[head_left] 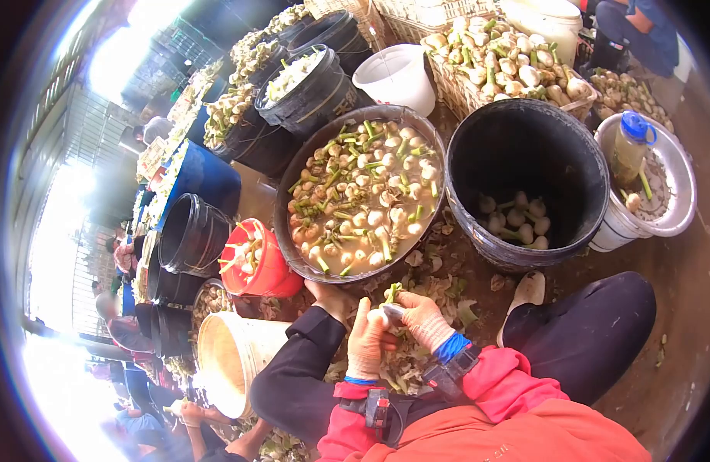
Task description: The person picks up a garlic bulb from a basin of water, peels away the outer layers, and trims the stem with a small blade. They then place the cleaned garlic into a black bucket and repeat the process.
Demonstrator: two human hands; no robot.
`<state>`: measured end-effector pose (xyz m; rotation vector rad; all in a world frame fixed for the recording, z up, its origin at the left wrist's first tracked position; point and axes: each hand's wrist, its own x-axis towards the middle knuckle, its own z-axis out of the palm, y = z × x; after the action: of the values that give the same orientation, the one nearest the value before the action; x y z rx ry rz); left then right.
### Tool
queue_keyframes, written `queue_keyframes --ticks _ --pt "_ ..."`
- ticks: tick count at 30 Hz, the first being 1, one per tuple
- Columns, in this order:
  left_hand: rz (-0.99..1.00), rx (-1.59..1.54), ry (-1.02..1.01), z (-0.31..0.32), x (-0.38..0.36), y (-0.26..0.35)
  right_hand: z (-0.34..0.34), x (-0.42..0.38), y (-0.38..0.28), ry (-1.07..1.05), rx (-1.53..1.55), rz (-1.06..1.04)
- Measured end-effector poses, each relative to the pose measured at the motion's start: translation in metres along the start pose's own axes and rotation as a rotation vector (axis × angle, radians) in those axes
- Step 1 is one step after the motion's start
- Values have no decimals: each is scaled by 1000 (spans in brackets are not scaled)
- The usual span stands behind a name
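Both hands meet low in the middle, above a litter of pale peelings. My left hand is closed around a garlic bulb, mostly hidden by the fingers. A short green stem sticks up between the hands. My right hand is closed on a small grey knife, its blade against the bulb. Just beyond the hands, a wide round basin holds garlic bulbs with cut green stems in murky water. To its right stands a large black bucket with several white bulbs at the bottom.
A red bucket of bulbs and a tipped white bucket are at left. Behind stand a heaped basket, a white bucket and black tubs. At right, a white bucket carries a bottle. Other people sit nearby.
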<state>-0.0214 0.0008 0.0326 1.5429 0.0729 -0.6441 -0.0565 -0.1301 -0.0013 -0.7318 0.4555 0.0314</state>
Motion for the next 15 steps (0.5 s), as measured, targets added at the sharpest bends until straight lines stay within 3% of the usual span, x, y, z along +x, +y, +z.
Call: queue_keyframes --ticks 1,3,4,9,11,15 --pt "-1 0 0 0 2 -1 -1 2 2 1 0 1" --pt "811 1178 187 -1 6 -5 -1 5 7 77 -57 -29" --pt "811 1178 187 1 7 -7 -2 6 8 77 -57 -29" --pt "39 -371 -36 5 5 -7 0 2 3 63 117 -111" --pt "-292 -722 -94 1 9 -7 -1 2 5 21 230 -111" --pt "-409 -550 -74 -11 21 -12 -6 7 8 20 144 -80"
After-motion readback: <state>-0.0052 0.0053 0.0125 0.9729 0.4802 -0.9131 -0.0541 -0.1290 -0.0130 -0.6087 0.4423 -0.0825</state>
